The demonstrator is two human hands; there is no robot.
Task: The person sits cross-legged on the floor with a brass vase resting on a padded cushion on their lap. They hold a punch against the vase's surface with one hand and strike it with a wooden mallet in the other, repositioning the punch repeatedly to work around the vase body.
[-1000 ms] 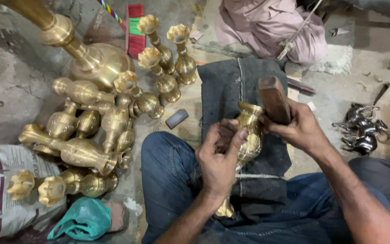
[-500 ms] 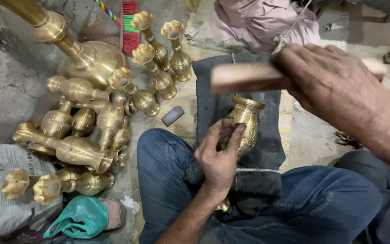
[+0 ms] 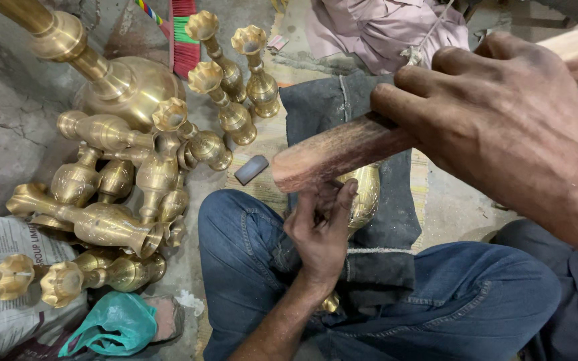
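the right hand [image 3: 510, 127] fills the upper right of the view, close to the camera, its fingers clenched around a wooden mallet [image 3: 342, 154] whose reddish-brown head juts out to the left, raised above the lap. below that head, the left hand [image 3: 319, 230] grasps a brass vase [image 3: 362, 194], thumb and fingers wrapped about its left side; the vase lies along a dark cloth [image 3: 342, 107] spread over the person's lap, and only its engraved belly and a small bit of brass near the wrist show, so which way it is turned is hard to tell. the mallet head hangs just above the vase, and whether the two touch cannot be told from this angle.

the person sits cross-legged in blue jeans [image 3: 235, 247]. to the left a heap of finished brass vases [image 3: 122, 194] lies on the concrete floor [image 3: 8, 127], some upright, most on their sides and touching one another, with a large brass vessel [image 3: 128, 87] at the back. three slim vases [image 3: 232, 87] stand upright between the heap and the cloth. a small grey block [image 3: 251, 169] lies near the left knee. a printed white sack [image 3: 1, 267] and a teal bag [image 3: 112, 327] sit at lower left, pink fabric [image 3: 376, 30] at the top.
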